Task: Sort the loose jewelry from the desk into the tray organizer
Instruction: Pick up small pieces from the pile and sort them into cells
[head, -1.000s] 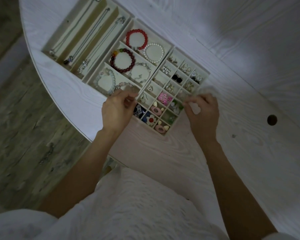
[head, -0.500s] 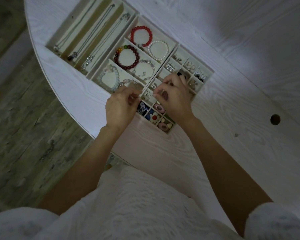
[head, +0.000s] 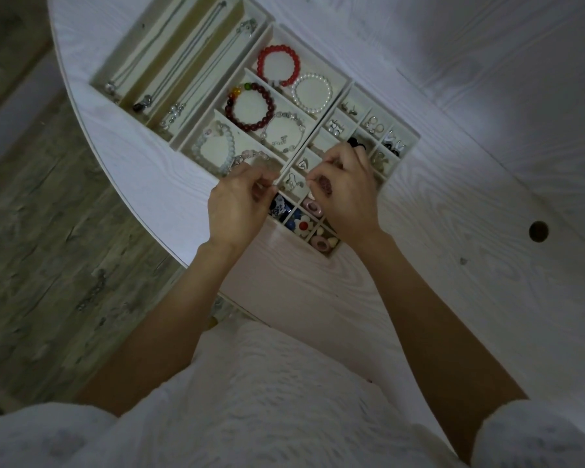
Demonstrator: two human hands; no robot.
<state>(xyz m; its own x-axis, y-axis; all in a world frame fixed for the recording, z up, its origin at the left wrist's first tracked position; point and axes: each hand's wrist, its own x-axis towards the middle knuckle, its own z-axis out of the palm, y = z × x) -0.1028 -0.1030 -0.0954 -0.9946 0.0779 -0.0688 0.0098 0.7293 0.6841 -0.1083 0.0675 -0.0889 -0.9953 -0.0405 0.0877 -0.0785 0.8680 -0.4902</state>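
A big white surface (head: 453,298) fills the right of the frame, and the tray (head: 347,83) sits on it at upper middle, full of necklaces, bracelets and earrings. Both hands hang over its lower small boxes. The left hand (head: 238,206) has curled fingers, maybe pinching something tiny, and the right hand (head: 347,194) pinches a small dark red piece (head: 325,184).
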